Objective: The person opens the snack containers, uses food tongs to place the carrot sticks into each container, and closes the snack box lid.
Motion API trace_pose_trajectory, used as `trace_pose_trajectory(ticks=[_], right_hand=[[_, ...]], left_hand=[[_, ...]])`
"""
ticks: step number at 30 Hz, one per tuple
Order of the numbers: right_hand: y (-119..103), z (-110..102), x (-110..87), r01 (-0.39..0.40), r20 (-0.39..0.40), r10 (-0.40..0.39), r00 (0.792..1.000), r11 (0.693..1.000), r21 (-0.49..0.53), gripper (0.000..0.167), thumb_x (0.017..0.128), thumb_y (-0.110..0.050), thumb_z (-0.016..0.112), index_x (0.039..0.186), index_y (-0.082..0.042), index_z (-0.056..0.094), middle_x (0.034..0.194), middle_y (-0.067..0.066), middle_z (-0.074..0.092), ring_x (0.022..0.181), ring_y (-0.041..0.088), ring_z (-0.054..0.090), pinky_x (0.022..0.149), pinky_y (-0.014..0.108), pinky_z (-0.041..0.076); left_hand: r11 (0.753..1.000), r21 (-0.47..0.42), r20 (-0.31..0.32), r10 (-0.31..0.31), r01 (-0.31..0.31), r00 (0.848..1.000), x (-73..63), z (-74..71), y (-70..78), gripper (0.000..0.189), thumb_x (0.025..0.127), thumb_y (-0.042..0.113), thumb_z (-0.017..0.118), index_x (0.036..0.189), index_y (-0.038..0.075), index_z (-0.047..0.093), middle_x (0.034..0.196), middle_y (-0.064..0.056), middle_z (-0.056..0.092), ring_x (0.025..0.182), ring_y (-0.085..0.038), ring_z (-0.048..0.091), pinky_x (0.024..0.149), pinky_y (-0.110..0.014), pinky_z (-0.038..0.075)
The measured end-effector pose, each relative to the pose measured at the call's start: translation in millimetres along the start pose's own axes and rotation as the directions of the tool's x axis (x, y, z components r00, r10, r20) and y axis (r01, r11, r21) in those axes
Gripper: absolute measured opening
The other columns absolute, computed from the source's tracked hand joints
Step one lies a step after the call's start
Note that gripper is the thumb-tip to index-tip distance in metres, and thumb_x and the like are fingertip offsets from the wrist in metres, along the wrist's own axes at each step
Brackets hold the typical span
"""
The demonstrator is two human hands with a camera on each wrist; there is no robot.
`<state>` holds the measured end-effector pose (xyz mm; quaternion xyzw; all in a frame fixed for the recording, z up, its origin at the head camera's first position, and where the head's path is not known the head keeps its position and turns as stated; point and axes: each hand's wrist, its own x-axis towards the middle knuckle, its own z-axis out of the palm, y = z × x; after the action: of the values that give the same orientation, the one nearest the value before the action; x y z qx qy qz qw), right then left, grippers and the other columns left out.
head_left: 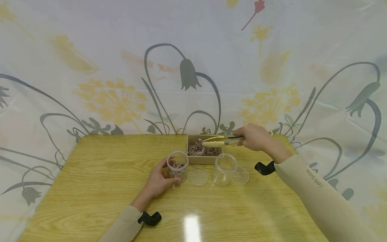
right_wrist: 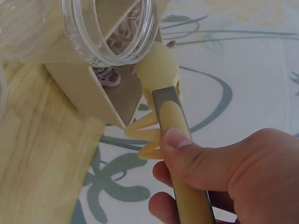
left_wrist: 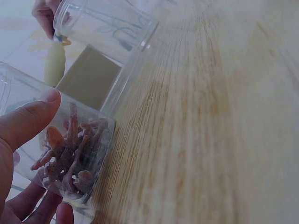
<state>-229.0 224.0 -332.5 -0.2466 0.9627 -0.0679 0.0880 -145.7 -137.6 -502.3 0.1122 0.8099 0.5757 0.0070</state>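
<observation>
My left hand [head_left: 157, 181] grips a transparent plastic jar [left_wrist: 100, 161] that stands upright on the table with its mouth uncovered. Brownish-purple dried strips [left_wrist: 70, 158] lie in its lower part. My right hand [head_left: 255, 137] holds yellow-tipped kitchen tongs [head_left: 214, 144], thumb along the upper arm in the right wrist view. The tong heads are over a beige rectangular box [head_left: 205, 160] holding more of these strips [head_left: 199, 149]. A small piece seems to show beside the tong head [right_wrist: 159, 70], but whether it is pinched is unclear.
A second uncovered transparent jar [head_left: 221, 178] stands right of the held one, in front of the box. Round transparent lids lie flat nearby, one lid [head_left: 198, 176] between the jars and another lid [head_left: 241, 176] at the right. A patterned cloth [head_left: 121, 67] hangs behind the wooden table [head_left: 105, 174].
</observation>
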Motion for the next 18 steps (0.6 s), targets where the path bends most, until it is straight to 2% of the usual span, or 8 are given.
trace_pose_trajectory(ticks=[3, 7, 8, 10, 13, 15, 18], right_hand=[[1.2, 2.2, -0.3, -0.019, -0.008, 0.019, 1.000, 0.999, 0.028, 0.044, 0.091, -0.017, 0.073, 0.133, -0.007, 0.065, 0.120, 0.016, 0.069, 0.073, 0.023, 0.065, 0.050, 0.031, 0.038], [0.5, 1.0, -2.4, -0.042, -0.016, 0.043, 0.999, 0.998, 0.049, 0.043, 0.092, -0.017, 0.072, 0.134, -0.008, 0.064, 0.110, 0.015, 0.072, 0.051, 0.016, 0.046, 0.047, 0.030, 0.028], [0.3, 0.6, -2.9, -0.044, -0.018, 0.045, 0.999, 0.998, 0.049, 0.044, 0.092, -0.018, 0.072, 0.134, -0.008, 0.064, 0.110, 0.015, 0.072, 0.050, 0.016, 0.045, 0.047, 0.029, 0.028], [0.6, 0.3, -3.8, -0.045, -0.020, 0.046, 0.999, 0.998, 0.051, 0.044, 0.092, -0.019, 0.072, 0.134, -0.007, 0.064, 0.108, 0.015, 0.072, 0.051, 0.015, 0.046, 0.047, 0.030, 0.029], [1.7, 1.6, -5.5, -0.046, -0.031, 0.048, 0.998, 0.998, 0.049, 0.044, 0.092, -0.019, 0.072, 0.134, -0.007, 0.064, 0.108, 0.015, 0.072, 0.052, 0.014, 0.049, 0.047, 0.030, 0.030], [2.0, 3.9, -6.4, -0.048, -0.031, 0.049, 0.998, 0.998, 0.035, 0.044, 0.093, -0.019, 0.071, 0.135, -0.007, 0.063, 0.107, 0.014, 0.073, 0.051, 0.014, 0.049, 0.047, 0.030, 0.029], [1.6, 8.5, -8.2, -0.041, -0.036, 0.042, 0.998, 0.999, 0.010, 0.043, 0.094, -0.018, 0.070, 0.134, -0.006, 0.063, 0.105, 0.011, 0.073, 0.049, 0.012, 0.048, 0.045, 0.028, 0.027]], left_hand=[[1.000, 0.004, -0.003, 0.006, -0.006, 1.000, -0.4, -0.7, -0.6, 0.085, 0.073, 0.015, 0.091, 0.147, 0.013, 0.049, 0.126, -0.010, 0.060, 0.090, -0.022, 0.052, 0.060, -0.026, 0.045], [1.000, 0.001, -0.003, 0.008, -0.008, 1.000, -1.8, -0.9, 3.3, 0.084, 0.074, 0.012, 0.090, 0.147, 0.011, 0.048, 0.126, -0.013, 0.059, 0.093, -0.025, 0.051, 0.060, -0.025, 0.043], [1.000, 0.000, 0.000, 0.005, -0.005, 1.000, -3.4, -1.7, 9.4, 0.084, 0.074, 0.010, 0.089, 0.147, 0.009, 0.048, 0.127, -0.015, 0.059, 0.094, -0.027, 0.051, 0.060, -0.024, 0.043], [1.000, 0.001, -0.001, -0.002, 0.002, 1.000, -3.3, -1.1, 9.6, 0.083, 0.074, 0.008, 0.088, 0.147, 0.008, 0.047, 0.127, -0.017, 0.059, 0.092, -0.029, 0.051, 0.060, -0.024, 0.042], [1.000, 0.007, 0.001, -0.024, 0.024, 1.000, -2.8, -0.9, 9.8, 0.084, 0.074, 0.008, 0.089, 0.147, 0.009, 0.047, 0.127, -0.016, 0.059, 0.081, -0.027, 0.051, 0.058, -0.025, 0.042], [1.000, 0.009, -0.006, -0.023, 0.023, 1.000, -0.6, 0.3, 0.3, 0.085, 0.073, 0.012, 0.090, 0.147, 0.013, 0.048, 0.126, -0.012, 0.059, 0.073, -0.021, 0.048, 0.057, -0.025, 0.042], [1.000, 0.009, -0.010, -0.024, 0.024, 1.000, -0.6, 0.2, -0.1, 0.086, 0.072, 0.015, 0.091, 0.147, 0.015, 0.049, 0.125, -0.010, 0.060, 0.066, -0.018, 0.045, 0.057, -0.026, 0.042]])
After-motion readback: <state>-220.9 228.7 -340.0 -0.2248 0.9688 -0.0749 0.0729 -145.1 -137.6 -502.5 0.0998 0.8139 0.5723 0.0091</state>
